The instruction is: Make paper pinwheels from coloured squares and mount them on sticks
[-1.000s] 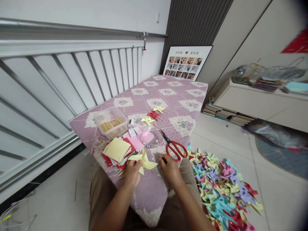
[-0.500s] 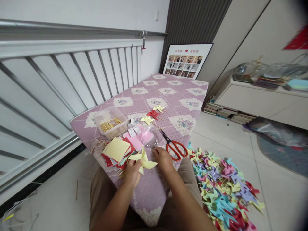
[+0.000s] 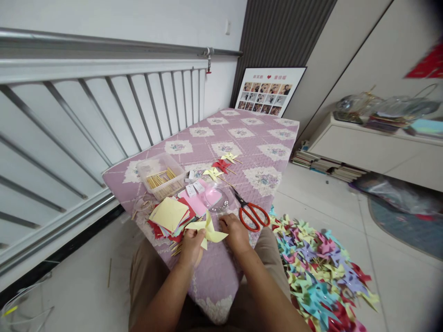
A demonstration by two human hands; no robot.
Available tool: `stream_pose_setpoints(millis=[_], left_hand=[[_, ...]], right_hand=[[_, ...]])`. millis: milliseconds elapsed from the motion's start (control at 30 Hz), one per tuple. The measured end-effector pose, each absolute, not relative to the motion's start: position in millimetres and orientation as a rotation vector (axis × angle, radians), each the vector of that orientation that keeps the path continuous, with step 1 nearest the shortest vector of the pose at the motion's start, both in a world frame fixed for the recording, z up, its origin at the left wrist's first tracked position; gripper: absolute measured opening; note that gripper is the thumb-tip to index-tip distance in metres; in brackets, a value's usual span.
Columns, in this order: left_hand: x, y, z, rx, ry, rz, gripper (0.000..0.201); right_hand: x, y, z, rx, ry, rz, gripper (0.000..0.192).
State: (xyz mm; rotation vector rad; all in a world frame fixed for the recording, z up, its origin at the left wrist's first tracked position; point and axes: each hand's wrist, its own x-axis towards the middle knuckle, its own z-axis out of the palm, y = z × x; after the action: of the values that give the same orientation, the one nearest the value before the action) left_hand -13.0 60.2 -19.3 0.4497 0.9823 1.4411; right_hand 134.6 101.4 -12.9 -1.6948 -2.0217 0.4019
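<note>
Head view: the left hand grips a yellow pinwheel at the near edge of the quilted mattress. The right hand rests just right of the pinwheel, fingers curled; whether they pinch anything I cannot tell. Beyond the pinwheel lie a paper stack, a box of sticks and scissors. Right of it, a large pile of finished pinwheels covers the floor, so plenty is done, yet paper remains.

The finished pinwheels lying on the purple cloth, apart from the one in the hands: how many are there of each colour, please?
Yellow pinwheels: 2, the far one and the near one.
Red pinwheel: 1, lying between the two yellow ones.
Total: 3 on the cloth.
</note>
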Motion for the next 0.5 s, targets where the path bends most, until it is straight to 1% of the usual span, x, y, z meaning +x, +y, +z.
stream_pose_setpoints(millis=[233, 500], left_hand=[[-11.3, 59.4, -15.0, 0.435, 0.956, 1.443, 0.029], [-12.5, 58.8, -15.7, 0.435, 0.945, 1.434, 0.027]], right_hand=[[135.8, 94.9, -14.2, -1.647, -2.004, 0.358, 0.020], [137.5, 94.8, -22.0, -1.635, -1.872, 0.377, 0.024]])
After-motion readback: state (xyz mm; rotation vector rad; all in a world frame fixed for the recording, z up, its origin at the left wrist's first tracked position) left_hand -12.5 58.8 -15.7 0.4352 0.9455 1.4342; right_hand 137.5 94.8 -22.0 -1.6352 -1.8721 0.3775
